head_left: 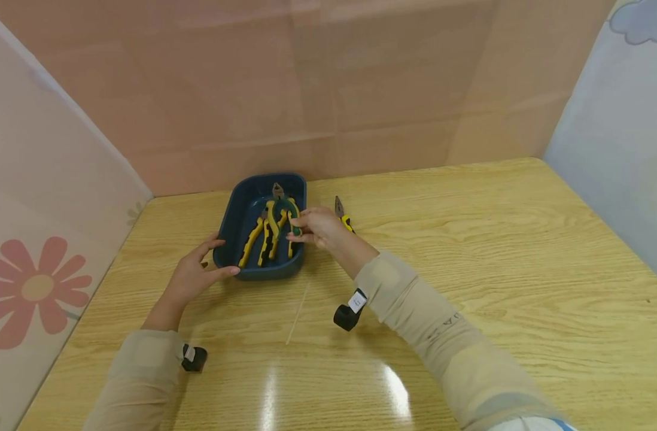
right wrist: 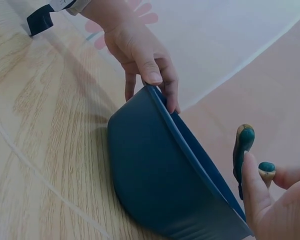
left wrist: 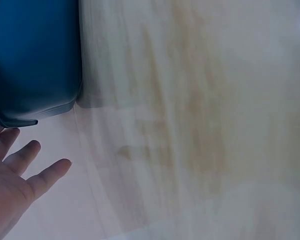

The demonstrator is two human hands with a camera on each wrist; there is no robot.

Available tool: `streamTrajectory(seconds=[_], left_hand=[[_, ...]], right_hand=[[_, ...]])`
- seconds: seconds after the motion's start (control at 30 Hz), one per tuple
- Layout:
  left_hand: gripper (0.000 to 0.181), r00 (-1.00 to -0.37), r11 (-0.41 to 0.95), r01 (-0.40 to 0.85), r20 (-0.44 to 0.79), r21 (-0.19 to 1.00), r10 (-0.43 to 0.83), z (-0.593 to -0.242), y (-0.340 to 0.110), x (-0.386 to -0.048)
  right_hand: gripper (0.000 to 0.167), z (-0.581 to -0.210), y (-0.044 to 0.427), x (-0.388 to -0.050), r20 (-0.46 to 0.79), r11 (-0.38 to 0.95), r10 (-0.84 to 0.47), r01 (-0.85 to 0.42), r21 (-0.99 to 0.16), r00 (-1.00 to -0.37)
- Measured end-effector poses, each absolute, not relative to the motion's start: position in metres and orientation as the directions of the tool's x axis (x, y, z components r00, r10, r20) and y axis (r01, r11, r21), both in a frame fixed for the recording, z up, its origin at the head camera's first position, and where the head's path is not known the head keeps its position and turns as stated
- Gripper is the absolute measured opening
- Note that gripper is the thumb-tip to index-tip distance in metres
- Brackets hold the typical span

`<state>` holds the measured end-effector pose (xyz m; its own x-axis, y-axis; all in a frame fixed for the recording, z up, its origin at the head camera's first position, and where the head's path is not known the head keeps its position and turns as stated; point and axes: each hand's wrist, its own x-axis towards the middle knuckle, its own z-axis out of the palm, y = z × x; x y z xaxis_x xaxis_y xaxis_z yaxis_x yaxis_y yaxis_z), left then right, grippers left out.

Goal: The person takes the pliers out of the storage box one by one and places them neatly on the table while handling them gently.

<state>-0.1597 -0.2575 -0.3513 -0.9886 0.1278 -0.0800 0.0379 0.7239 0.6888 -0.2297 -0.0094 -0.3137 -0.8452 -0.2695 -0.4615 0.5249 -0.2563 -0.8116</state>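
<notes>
My right hand (head_left: 323, 227) pinches green-and-yellow-handled pliers (head_left: 272, 216) by a handle, jaws pointing away, over the blue plastic basin (head_left: 269, 274). The handle ends of these pliers (right wrist: 244, 140) show beside the thumb in the right wrist view. Below them, yellow-and-black-handled pliers (head_left: 250, 244) lie in the basin, partly covered. My left hand (head_left: 191, 275) grips the basin's near left corner, thumb at the front rim and a finger over the side. In the left wrist view, its other fingers (left wrist: 50, 177) spread outside the basin wall.
Another pair of pliers (head_left: 338, 207) with yellow-and-black handles lies on the wooden table (head_left: 495, 269), right of the basin and partly behind my right hand. A pink-brown cloth wall (head_left: 361, 90) rises behind the table. Patterned panels (head_left: 37, 179) stand at both sides.
</notes>
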Motion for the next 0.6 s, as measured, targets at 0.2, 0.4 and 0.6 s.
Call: streamTrajectory(seconds=[0.2,0.4,0.6], left_hand=[[0.082,-0.989,0.728,0.036,-0.082,0.684,0.126,-0.351,-0.258,-0.16],[0.082,-0.988,0.727,0.039,-0.082,0.685,0.13,-0.352,-0.259,-0.159],[0.082,-0.989,0.72,0.042,-0.076,0.692,0.13,-0.351,-0.26,-0.159]], right_hand=[[0.045,-0.316,-0.004,-0.229,-0.457,-0.278,-0.25,0.515,-0.811,-0.854],[0.053,-0.319,0.002,-0.229,-0.451,-0.306,-0.276,0.523,-0.796,-0.849],[0.048,-0.319,0.007,-0.228,-0.455,-0.329,-0.274,0.527,-0.783,-0.847]])
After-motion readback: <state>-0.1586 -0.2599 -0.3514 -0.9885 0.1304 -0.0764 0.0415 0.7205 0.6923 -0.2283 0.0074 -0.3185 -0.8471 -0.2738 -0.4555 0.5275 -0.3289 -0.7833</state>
